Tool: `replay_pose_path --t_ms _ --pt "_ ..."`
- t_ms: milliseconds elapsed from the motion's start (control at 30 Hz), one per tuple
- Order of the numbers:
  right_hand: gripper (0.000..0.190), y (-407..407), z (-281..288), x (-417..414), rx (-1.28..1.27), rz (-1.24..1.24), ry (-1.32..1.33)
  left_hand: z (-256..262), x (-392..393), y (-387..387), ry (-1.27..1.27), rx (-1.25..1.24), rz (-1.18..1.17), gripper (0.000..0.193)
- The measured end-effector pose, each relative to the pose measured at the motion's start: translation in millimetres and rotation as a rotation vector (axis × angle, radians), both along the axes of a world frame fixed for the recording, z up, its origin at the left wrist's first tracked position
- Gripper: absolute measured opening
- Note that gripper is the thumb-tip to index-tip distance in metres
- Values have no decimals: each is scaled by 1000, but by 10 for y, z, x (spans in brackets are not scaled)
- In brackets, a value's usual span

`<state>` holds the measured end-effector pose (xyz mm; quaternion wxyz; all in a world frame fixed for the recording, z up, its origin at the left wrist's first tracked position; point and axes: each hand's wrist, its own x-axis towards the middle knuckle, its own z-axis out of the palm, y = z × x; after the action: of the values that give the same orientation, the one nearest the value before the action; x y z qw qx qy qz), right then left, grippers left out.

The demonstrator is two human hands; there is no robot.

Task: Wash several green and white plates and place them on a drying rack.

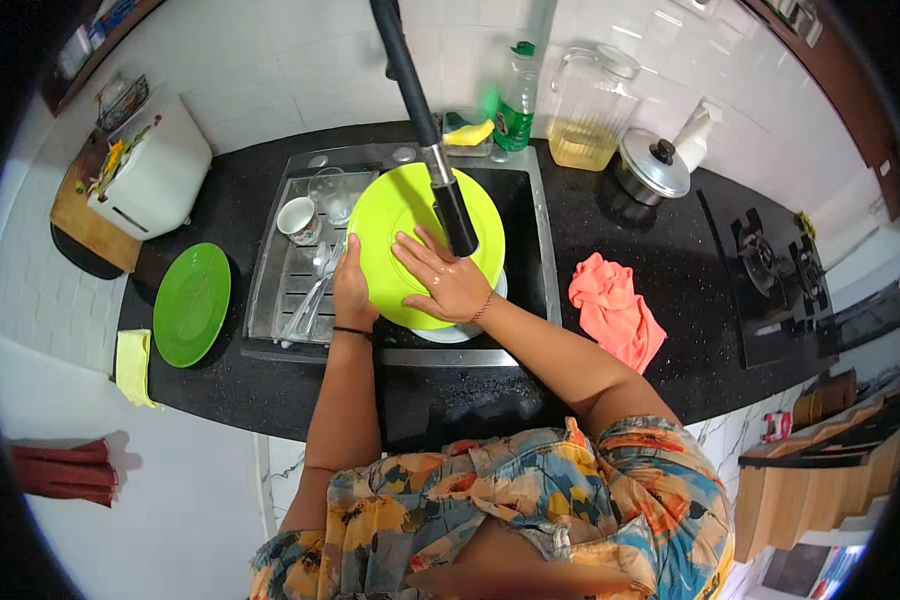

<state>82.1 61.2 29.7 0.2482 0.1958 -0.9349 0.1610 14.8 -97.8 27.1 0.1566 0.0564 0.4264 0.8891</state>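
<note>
A lime-green plate (382,195) is tilted over the black sink basin (521,247). My left hand (352,289) grips its left edge. Flat against the plate's face lies my right hand (446,277), thumb apart from the fingers, with wet spots on its back. The black spout of the faucet (454,217) hangs just above that hand; running water is not clearly visible. Partly hidden below the plate is a white dish (457,333) in the basin. On the drainboard (270,300) left of the plate stand a floral cup (298,221) and a clear glass (331,196), with several spoons and forks (311,300).
Left of the sink are a green leaf-patterned plate (193,304), a yellow cloth (133,367) and a white bread bin (157,172). Behind stand a green soap bottle (516,105) and a sponge (469,133). To the right are a pitcher (589,112), a lidded pot (649,169), a coral cloth (616,311) and a hob (765,277).
</note>
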Motion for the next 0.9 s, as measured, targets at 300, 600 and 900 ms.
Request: replay_pose_path --t_ms 300,600,900 --pt "78 -2 -104 -22 -333 20 -128 -47 -73 -80 -3 122 90 52" --pt "74 47 -187 -41 -390 -26 -126 5 -73 -146 31 140 208 54" --pt "59 101 -309 -134 -351 -351 -127 71 -46 -136 -22 36 234 54"
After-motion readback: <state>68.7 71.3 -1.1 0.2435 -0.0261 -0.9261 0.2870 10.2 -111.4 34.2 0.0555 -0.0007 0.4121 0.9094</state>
